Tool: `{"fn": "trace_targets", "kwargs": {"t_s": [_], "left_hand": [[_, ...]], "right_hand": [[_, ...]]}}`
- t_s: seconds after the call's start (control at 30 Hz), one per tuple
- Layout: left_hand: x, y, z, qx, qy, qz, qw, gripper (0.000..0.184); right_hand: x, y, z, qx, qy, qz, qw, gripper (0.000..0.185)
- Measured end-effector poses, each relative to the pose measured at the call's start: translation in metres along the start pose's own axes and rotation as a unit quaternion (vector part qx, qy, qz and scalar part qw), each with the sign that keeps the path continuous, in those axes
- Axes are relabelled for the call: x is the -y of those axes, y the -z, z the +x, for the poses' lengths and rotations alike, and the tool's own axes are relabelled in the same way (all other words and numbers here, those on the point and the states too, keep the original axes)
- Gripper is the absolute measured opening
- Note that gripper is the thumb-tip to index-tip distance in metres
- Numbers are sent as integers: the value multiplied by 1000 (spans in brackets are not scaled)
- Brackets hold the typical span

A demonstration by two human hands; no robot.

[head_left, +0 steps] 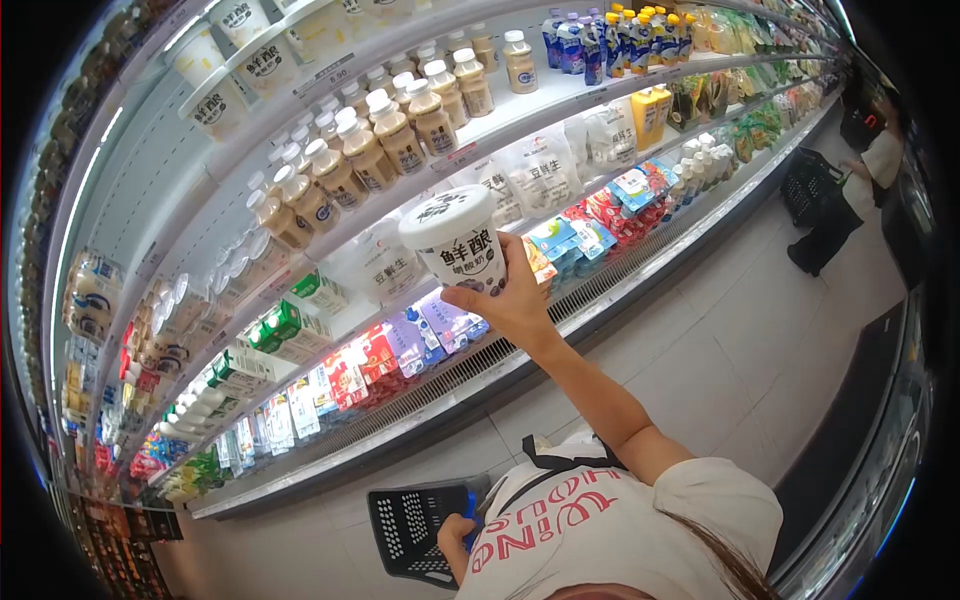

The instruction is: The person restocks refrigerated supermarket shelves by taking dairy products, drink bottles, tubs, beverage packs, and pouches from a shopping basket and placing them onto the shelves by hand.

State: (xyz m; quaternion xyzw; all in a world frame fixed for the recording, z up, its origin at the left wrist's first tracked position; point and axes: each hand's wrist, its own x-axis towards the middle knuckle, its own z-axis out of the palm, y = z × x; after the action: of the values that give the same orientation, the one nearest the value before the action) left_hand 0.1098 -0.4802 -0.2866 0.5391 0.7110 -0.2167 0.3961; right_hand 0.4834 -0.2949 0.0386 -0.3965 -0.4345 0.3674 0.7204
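Observation:
A white tub with a white lid and dark Chinese lettering (pixel 467 250) is in my right hand (pixel 512 300), whose fingers and thumb wrap round its lower right side. The tub is held up in front of the shelves, slightly tilted. Low at my side, my left hand (pixel 456 538) is closed round the blue handle of a black shopping basket (pixel 405 530). The inside of the basket is mostly out of sight.
Curved refrigerated shelves (pixel 560 105) hold rows of beige bottles (pixel 395 135), white bags (pixel 545 172), red and blue packs (pixel 375 355) and more tubs (pixel 215 105). Another person (pixel 830 225) with a black basket (pixel 808 187) is at the far right. Tiled floor (pixel 690 350) runs along the shelf base.

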Motion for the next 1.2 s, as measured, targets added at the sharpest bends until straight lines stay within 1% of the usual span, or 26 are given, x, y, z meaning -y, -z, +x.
{"fn": "trace_targets", "kwargs": {"t_s": [0.07,0.13,0.17,0.27,0.3,0.33,0.37,0.4,0.43,0.47,0.5,0.53,0.6,0.63,0.73,0.77,0.8,0.83,0.87,0.9,0.93,1.0,1.07,1.13,1.17,1.2], "left_hand": [[-14,4,6,-11,12,18,1000,41],[-28,8,2,-20,32,31,999,41],[-35,14,-1,-24,43,35,998,41],[-66,40,-24,-41,86,49,994,41],[-83,54,-34,-53,102,56,992,41],[-99,69,-40,-76,88,57,992,41],[-90,77,1,-124,-27,57,990,42],[-117,91,16,-279,-153,27,948,41],[-202,141,-51,-304,-211,-146,917,40],[-260,168,-68,-314,-294,-258,865,31],[-320,197,-98,-287,-376,-359,805,29],[-368,216,-112,-275,-459,-426,729,25],[-457,253,-154,-249,-554,-499,618,35],[-496,269,-173,-223,-586,-508,591,47],[-583,293,-199,-212,-633,-471,577,59],[-606,295,-206,-204,-638,-466,578,61],[-625,298,-211,-196,-644,-461,579,63],[-639,300,-213,-152,-636,-507,561,62],[-648,304,-211,-141,-637,-513,557,62],[-654,311,-206,-131,-639,-518,553,63],[-659,318,-204,-119,-643,-522,548,63],[-675,331,-208,-99,-653,-538,524,60],[-692,342,-209,-98,-668,-547,494,59],[-719,363,-220,-174,-703,-508,466,60],[-733,377,-226,-243,-705,-482,460,62],[-748,392,-232,-310,-705,-453,449,63]], "right_hand": [[0,6,2,-10,9,-31,999,83],[-1,12,5,-17,9,-8,1000,82],[6,17,7,-11,-33,8,999,81],[6,37,22,-22,6,-22,1000,77],[18,44,27,-10,-11,-9,1000,77],[19,52,36,-21,7,-29,999,77],[19,61,45,-30,25,-49,998,78],[18,69,53,-38,40,-69,996,78],[28,77,62,-46,55,-97,993,80],[33,87,73,-49,68,-103,991,80],[34,97,84,-50,76,-106,990,81],[37,106,95,-49,84,-109,989,81],[52,124,119,-27,63,-61,996,83],[58,136,132,-11,67,-61,996,84],[62,169,168,12,107,-87,990,87],[75,178,175,30,85,-116,989,88],[72,190,188,67,108,-92,988,88],[62,202,198,102,126,-66,985,88],[61,211,207,136,145,-39,979,88],[66,223,214,178,113,34,977,90],[68,232,221,197,102,43,974,90],[74,252,242,230,96,49,967,89],[81,257,260,193,189,-51,961,74],[96,255,287,135,246,-153,948,64],[98,252,308,85,321,-190,924,56],[105,248,322,61,316,-200,925,51]]}}
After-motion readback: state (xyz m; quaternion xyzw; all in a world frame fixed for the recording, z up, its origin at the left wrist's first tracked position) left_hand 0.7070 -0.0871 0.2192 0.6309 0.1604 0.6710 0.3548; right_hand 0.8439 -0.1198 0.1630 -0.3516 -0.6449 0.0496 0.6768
